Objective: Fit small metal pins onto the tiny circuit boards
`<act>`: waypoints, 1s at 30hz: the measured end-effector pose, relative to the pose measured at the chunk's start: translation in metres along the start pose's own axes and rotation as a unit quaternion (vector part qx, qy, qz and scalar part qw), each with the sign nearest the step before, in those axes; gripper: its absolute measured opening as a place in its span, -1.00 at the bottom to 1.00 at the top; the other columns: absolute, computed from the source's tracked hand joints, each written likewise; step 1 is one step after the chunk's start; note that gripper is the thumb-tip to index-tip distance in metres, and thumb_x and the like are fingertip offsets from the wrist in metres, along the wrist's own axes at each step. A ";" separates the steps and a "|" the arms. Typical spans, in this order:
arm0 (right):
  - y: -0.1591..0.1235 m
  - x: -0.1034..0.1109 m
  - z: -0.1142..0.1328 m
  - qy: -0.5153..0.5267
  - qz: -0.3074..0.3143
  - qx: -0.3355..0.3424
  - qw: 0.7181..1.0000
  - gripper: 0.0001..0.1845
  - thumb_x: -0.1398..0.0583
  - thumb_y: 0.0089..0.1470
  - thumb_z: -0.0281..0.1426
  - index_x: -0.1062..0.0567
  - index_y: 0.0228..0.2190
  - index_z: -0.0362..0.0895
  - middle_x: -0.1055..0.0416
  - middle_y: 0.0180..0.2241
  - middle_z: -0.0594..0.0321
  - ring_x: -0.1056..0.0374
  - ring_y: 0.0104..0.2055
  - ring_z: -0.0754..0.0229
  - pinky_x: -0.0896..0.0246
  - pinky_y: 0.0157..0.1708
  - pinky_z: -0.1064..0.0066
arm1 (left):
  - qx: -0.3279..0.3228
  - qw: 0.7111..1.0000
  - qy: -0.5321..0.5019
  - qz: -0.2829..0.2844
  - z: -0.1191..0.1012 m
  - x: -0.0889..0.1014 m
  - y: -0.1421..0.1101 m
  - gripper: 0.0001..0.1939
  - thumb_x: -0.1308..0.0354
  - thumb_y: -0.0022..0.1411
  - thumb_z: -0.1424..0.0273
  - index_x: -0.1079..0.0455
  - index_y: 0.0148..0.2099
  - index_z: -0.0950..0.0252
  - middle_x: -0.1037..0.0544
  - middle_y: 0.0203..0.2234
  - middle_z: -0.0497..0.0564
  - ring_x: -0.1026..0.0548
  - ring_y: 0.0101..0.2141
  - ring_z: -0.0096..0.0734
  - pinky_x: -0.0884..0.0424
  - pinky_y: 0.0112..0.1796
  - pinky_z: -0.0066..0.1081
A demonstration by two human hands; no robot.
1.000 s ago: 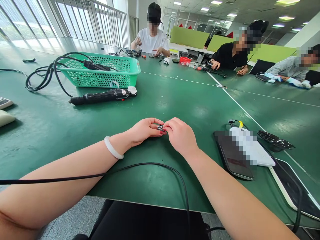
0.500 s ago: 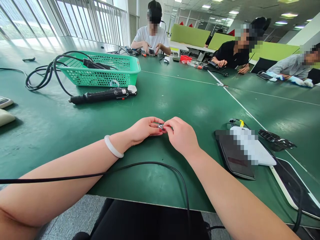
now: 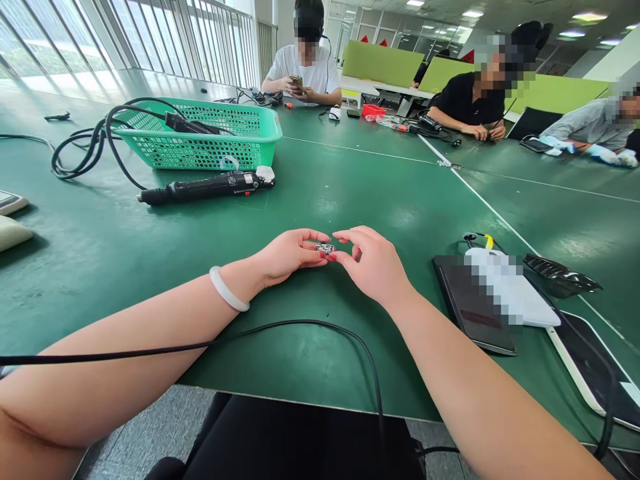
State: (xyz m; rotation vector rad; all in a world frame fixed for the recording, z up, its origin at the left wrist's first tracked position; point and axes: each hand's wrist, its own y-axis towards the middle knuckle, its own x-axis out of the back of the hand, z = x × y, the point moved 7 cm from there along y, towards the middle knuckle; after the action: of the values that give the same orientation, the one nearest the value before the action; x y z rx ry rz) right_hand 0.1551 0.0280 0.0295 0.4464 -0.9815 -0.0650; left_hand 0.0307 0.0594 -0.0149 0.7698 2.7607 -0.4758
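Note:
My left hand (image 3: 287, 255) rests on the green table (image 3: 350, 187) and pinches a tiny dark electronic part (image 3: 325, 249) between thumb and fingertips. A white bangle (image 3: 228, 290) circles that wrist. My right hand (image 3: 373, 263) lies just to the right of the part, its fingers curled but parted, the fingertips a little off the part and holding nothing. A black cable (image 3: 310, 328) loops across the table edge below both forearms.
A black electric screwdriver (image 3: 200, 188) lies in front of a green mesh basket (image 3: 205, 137) with black cords (image 3: 85, 143). At right are a dark phone (image 3: 473, 307), a white device (image 3: 510, 290), a black tray (image 3: 560, 277) and a tablet (image 3: 590, 373). Three other people sit at the far side.
My right hand has let go of the small part and drawn slightly right, its fingers opening. My left hand still pinches the part. The view has tilted a little.

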 end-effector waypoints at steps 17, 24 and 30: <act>0.006 0.008 -0.014 -0.051 -0.046 0.015 0.998 -0.79 -0.16 0.09 -0.31 -0.57 -0.27 -0.06 -0.49 -0.26 0.25 -0.30 -0.44 0.28 -0.14 -0.44 0.40 | 0.003 0.999 0.033 -0.031 -0.004 0.003 -0.002 -0.50 -0.21 0.00 0.68 -0.26 0.02 0.37 -0.52 -0.12 0.21 -0.52 -0.18 -0.35 -0.38 -0.04 -0.22; 0.012 0.018 -0.038 -0.088 -0.076 -0.015 0.993 -0.78 -0.17 0.08 -0.31 -0.57 -0.25 -0.06 -0.49 -0.28 0.23 -0.30 -0.41 0.24 -0.12 -0.43 0.38 | 0.001 0.999 0.040 -0.036 -0.005 0.002 -0.005 -0.36 -0.22 0.00 0.66 -0.18 0.15 0.35 -0.38 0.05 0.30 -0.50 -0.10 -0.27 -0.37 -0.02 -0.21; 0.008 0.015 -0.023 -0.071 -0.073 -0.016 0.995 -0.78 -0.17 0.09 -0.30 -0.57 -0.26 -0.07 -0.48 -0.28 0.24 -0.32 -0.40 0.26 -0.13 -0.43 0.39 | -0.002 0.999 0.022 -0.034 -0.005 0.002 -0.004 -0.46 -0.20 0.07 0.61 -0.23 0.12 0.35 -0.40 0.04 0.24 -0.50 -0.12 -0.30 -0.34 0.02 -0.21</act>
State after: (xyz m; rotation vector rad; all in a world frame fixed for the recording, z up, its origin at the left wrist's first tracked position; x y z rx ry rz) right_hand 0.1811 0.0396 0.0335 0.4895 -1.0842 -0.2470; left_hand 0.0262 0.0589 -0.0097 0.6957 2.8341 -0.4714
